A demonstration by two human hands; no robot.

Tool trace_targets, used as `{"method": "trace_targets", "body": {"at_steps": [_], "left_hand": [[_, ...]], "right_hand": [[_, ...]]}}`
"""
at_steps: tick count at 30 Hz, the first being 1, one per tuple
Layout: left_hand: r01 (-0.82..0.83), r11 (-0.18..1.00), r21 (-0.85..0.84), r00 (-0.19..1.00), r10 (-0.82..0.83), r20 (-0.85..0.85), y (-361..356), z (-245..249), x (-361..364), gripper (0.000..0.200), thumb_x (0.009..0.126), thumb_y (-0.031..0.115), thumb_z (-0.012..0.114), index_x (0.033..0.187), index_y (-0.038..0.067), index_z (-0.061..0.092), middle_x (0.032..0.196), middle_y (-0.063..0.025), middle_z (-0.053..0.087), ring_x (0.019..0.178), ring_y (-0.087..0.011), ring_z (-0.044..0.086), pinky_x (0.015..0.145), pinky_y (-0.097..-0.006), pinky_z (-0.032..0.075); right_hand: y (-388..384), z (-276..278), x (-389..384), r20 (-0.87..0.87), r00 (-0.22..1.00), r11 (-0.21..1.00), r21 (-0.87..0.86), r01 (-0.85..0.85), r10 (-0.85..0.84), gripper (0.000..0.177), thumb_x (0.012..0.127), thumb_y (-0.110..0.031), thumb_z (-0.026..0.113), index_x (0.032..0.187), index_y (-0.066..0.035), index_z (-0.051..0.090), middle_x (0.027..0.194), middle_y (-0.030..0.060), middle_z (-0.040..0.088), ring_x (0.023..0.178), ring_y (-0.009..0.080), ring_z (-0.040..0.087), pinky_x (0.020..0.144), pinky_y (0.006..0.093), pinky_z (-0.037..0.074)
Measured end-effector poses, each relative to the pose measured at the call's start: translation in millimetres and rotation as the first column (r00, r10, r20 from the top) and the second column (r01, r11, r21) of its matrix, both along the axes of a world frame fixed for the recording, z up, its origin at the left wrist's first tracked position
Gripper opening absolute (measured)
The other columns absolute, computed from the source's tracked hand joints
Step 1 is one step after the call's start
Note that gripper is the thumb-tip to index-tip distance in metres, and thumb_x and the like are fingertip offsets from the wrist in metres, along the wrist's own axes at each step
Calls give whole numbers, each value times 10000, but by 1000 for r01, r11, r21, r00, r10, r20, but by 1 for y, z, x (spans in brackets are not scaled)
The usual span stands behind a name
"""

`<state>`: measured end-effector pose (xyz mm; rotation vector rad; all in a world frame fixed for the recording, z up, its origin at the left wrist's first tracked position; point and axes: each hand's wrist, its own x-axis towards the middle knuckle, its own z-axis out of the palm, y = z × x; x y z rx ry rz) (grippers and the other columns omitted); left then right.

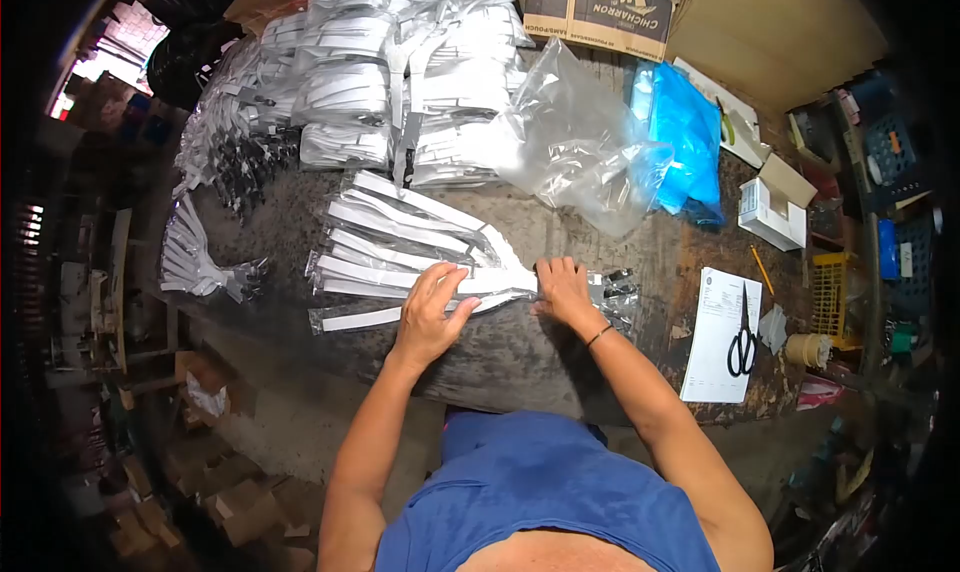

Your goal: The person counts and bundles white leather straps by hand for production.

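Note:
On the dark table in front of me lies a fanned bundle of white strips in clear plastic sleeves [400,234], spread to the left and gathered at the right. My left hand [434,312] rests over the lower strips, its fingers apart and its thumb pointing right. My right hand [562,290] presses on the gathered end, fingers bent over it; what lies under the palm is hidden. Dark and clear sleeve ends [618,290] stick out to the right of that hand. A smaller fan of sleeved strips [193,257] lies at the left.
Stacked sleeved bundles [345,82] fill the back. Right of them are a clear bag [580,142], a blue bag [680,132] and a cardboard box [600,17]. Black scissors [742,350] lie on paper [712,322], near a pencil [762,270], white box [772,215] and roll [808,350].

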<state>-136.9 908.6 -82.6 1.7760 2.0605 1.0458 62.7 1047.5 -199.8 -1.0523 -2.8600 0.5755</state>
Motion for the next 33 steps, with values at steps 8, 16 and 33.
{"method": "trace_targets", "body": {"at_steps": [8, 16, 33], "left_hand": [[207, 972, 115, 978, -202, -58, -8, 30, -40, 618, 682, 281, 794, 1193, 26, 559, 1254, -168, 502, 1196, -356, 465, 984, -425, 401], [626, 779, -5, 739, -596, -316, 47, 44, -46, 929, 571, 538, 797, 1309, 79, 469, 1309, -155, 489, 1257, -341, 424, 1007, -443, 370], [741, 626, 242, 446, -729, 519, 61, 256, -40, 685, 618, 208, 872, 1174, -2, 533, 975, -44, 631, 882, -130, 582, 834, -296, 467]], "right_hand": [[-7, -5, 1, 81, 997, 1000, -25, -7, 9, 395, 656, -182, 735, 960, -55, 518, 901, 168, 593, 868, 391, 570, 693, 492, 457], [-38, 203, -54, 31, 997, 951, -305, -54, 67, 405, 654, -186, 716, 961, 1, 530, 785, 199, 629, 767, 386, 618, 646, 434, 477], [-18, 472, -49, 69, 958, 940, 187, -286, 278, 465, 668, -235, 680, 1056, -21, 542, 898, 142, 617, 831, 259, 602, 708, 351, 471]]}}
